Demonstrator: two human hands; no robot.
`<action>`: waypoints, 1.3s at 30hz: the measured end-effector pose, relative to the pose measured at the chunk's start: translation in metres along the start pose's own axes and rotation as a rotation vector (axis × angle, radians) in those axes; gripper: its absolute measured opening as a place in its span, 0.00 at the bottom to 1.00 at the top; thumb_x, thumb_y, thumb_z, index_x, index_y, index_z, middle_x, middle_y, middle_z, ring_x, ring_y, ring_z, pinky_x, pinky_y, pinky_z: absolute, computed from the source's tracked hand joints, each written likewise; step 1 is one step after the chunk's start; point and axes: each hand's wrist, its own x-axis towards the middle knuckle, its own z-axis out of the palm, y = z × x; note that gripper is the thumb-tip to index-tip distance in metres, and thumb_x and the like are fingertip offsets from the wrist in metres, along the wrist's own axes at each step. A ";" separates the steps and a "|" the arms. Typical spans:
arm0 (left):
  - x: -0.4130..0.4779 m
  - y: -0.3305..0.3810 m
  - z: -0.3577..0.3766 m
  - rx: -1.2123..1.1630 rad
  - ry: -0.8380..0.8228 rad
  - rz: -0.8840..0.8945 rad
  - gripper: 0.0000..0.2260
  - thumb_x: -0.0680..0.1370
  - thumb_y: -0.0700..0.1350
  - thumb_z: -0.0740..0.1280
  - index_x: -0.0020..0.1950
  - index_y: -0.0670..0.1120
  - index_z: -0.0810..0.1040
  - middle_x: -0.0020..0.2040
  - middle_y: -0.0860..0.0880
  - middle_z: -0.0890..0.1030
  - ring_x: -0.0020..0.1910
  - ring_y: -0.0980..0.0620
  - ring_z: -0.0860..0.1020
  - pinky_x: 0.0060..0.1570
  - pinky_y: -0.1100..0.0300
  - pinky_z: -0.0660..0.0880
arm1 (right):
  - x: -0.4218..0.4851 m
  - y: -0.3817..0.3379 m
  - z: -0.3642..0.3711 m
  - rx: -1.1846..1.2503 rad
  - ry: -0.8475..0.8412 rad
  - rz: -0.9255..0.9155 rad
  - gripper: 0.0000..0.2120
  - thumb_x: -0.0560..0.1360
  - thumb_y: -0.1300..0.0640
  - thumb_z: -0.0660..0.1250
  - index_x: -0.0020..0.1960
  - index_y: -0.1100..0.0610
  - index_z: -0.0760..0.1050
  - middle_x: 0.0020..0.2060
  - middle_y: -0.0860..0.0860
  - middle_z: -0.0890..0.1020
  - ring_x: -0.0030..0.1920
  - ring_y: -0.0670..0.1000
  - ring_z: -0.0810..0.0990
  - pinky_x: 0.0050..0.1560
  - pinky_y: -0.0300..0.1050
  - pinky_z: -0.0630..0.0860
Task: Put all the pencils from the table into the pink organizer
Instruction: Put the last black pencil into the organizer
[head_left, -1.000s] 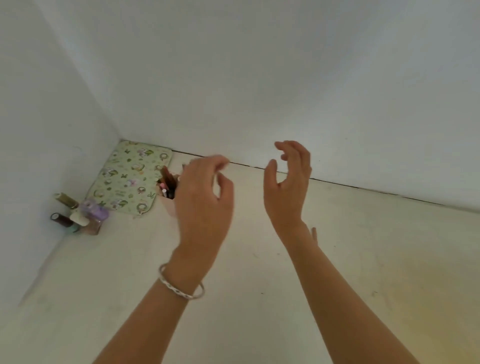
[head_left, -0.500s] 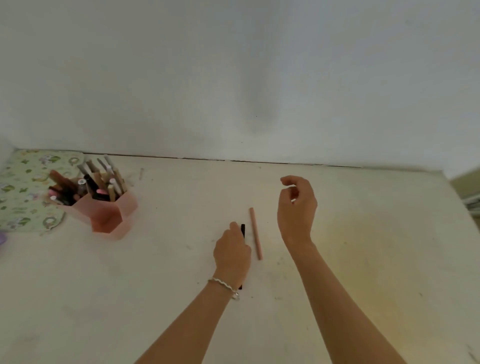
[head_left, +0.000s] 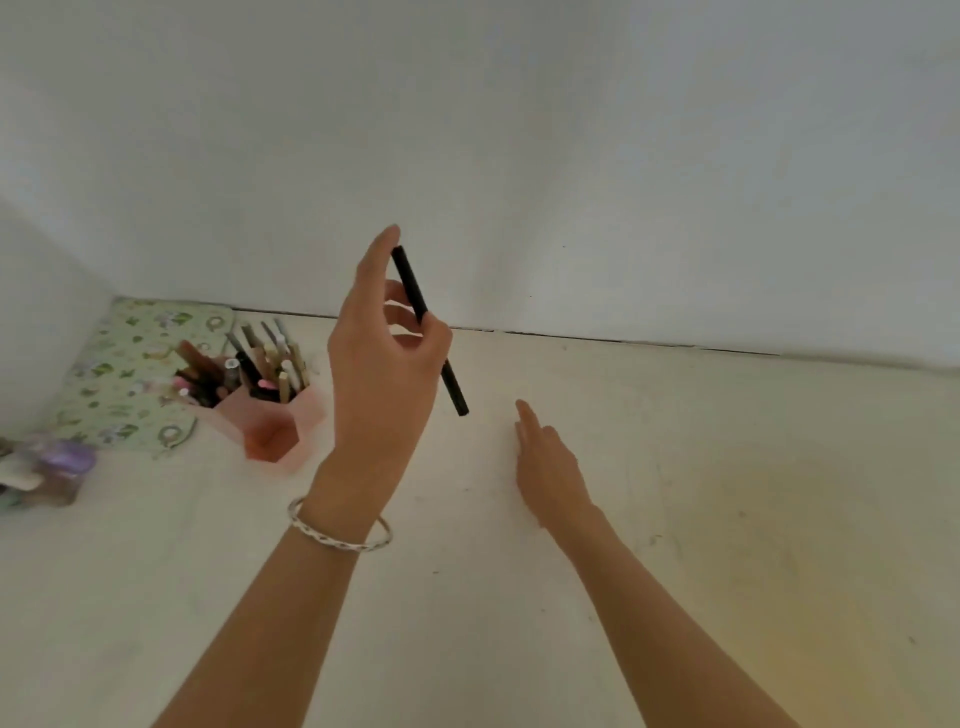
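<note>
I have the left hand (head_left: 384, 374) raised in the middle of the frame, back of the hand toward the camera, with a black pencil (head_left: 410, 283) pinched between the thumb and the curled fingers (head_left: 400, 317). One finger reaches straight up along the pencil's upper end. The pencil is held in the air, tilted, its top leaning to the upper left against the wall (head_left: 623, 156) and its lower end pointing down to the right, clear of the surface (head_left: 493, 623). A thin bracelet (head_left: 340, 532) sits on that wrist. My right hand (head_left: 550, 462) is lower and to the right, close over the surface, its fingers straight and pressed together and holding nothing; I cannot tell whether it touches the surface. To the left of the left hand stands the pink organizer (head_left: 270, 423), already stuffed with upright pencils (head_left: 260, 364) leaning at different angles. It stands at the right edge of a green patterned mat (head_left: 130, 374) lying in the corner at centre left. At the far left edge, a few small bottles (head_left: 52, 467) are too blurred to make out.
</note>
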 end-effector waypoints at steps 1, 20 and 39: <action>0.007 -0.002 -0.014 0.010 0.070 0.031 0.28 0.75 0.35 0.68 0.73 0.51 0.68 0.48 0.52 0.78 0.42 0.59 0.79 0.40 0.72 0.76 | 0.004 -0.011 -0.006 0.046 0.041 -0.036 0.28 0.83 0.63 0.53 0.80 0.50 0.50 0.57 0.57 0.73 0.46 0.55 0.77 0.44 0.45 0.72; 0.037 -0.127 -0.113 0.680 0.012 0.123 0.11 0.74 0.38 0.71 0.57 0.43 0.80 0.51 0.45 0.82 0.50 0.44 0.79 0.51 0.50 0.74 | 0.015 -0.177 -0.058 0.891 0.570 -0.491 0.22 0.78 0.66 0.63 0.67 0.48 0.65 0.48 0.52 0.79 0.47 0.49 0.82 0.50 0.40 0.80; 0.052 -0.098 -0.149 0.446 0.418 0.121 0.11 0.80 0.40 0.61 0.55 0.44 0.83 0.50 0.49 0.83 0.56 0.47 0.75 0.58 0.54 0.71 | 0.016 -0.220 0.003 0.568 0.445 -0.765 0.16 0.77 0.66 0.64 0.62 0.54 0.70 0.46 0.49 0.78 0.44 0.51 0.80 0.47 0.50 0.79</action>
